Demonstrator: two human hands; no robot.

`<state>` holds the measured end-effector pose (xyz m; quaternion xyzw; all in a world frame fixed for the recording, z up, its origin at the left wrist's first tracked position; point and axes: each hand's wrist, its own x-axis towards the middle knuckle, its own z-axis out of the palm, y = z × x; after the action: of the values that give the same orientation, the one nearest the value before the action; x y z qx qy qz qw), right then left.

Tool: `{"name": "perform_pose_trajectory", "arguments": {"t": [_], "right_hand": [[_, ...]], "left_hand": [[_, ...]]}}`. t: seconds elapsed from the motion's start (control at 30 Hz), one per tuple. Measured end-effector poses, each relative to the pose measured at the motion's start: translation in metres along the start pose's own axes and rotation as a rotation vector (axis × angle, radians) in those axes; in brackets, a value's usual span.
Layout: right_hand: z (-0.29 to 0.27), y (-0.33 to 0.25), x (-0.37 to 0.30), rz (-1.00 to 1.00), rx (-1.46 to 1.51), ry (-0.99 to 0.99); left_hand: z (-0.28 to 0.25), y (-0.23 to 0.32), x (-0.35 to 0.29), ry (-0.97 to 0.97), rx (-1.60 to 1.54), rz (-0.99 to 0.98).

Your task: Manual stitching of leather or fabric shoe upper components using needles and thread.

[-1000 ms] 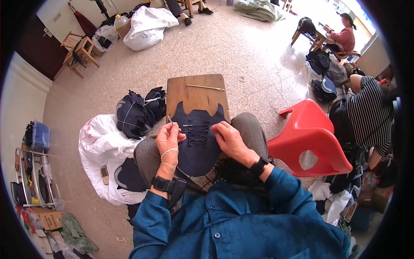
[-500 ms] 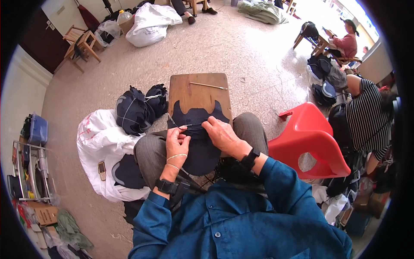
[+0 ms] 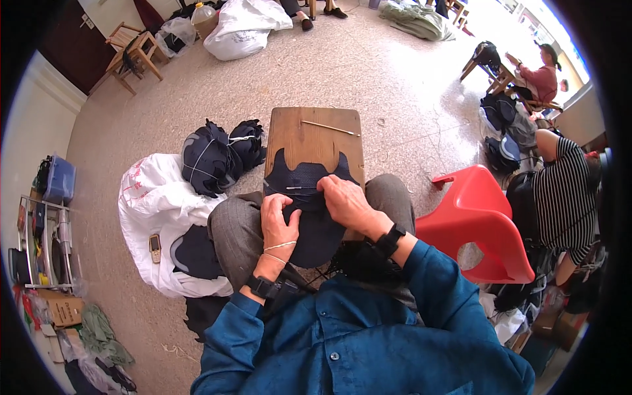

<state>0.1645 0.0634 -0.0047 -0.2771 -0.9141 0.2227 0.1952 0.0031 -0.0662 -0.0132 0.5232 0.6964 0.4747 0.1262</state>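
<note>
A dark navy cut fabric piece (image 3: 311, 232) with two pointed ends lies over the near part of a small wooden stool (image 3: 289, 128) and hangs toward my lap. My left hand (image 3: 279, 224) grips its left side, thumb below the curled fingers. Across the fabric runs a thin, pale metal needle-like tool (image 3: 297, 188). At its right end, the thumb and fingertips of my right hand (image 3: 347, 203) are pinched together on it. Farther up the stool rests a slim light stick (image 3: 330, 128).
Left of my knee, tied bundles of dark pieces (image 3: 209, 161) sit by a white sack (image 3: 148, 197) bearing a mobile phone (image 3: 155, 248). On the right stands a red plastic stool (image 3: 471, 210), near a person in a striped top (image 3: 559, 194). Another person (image 3: 541, 82) sits farther back.
My left fingers have left the needle-like tool and moved down onto the fabric. The tool now lies flat toward my right fingertips. The whole view has shifted slightly.
</note>
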Motion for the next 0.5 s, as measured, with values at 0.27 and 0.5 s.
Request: {"name": "perform_pose_trajectory", "arguments": {"t": [0.27,0.5], "right_hand": [[-0.018,0.001,0.001,0.059,0.28,-0.064],[-0.022,0.007,0.004,0.205,0.544,-0.122]], "left_hand": [[0.002,-0.001,-0.003,0.04,0.052,0.063],[0.003,-0.004,-0.004,0.055,0.058,0.088]]}}
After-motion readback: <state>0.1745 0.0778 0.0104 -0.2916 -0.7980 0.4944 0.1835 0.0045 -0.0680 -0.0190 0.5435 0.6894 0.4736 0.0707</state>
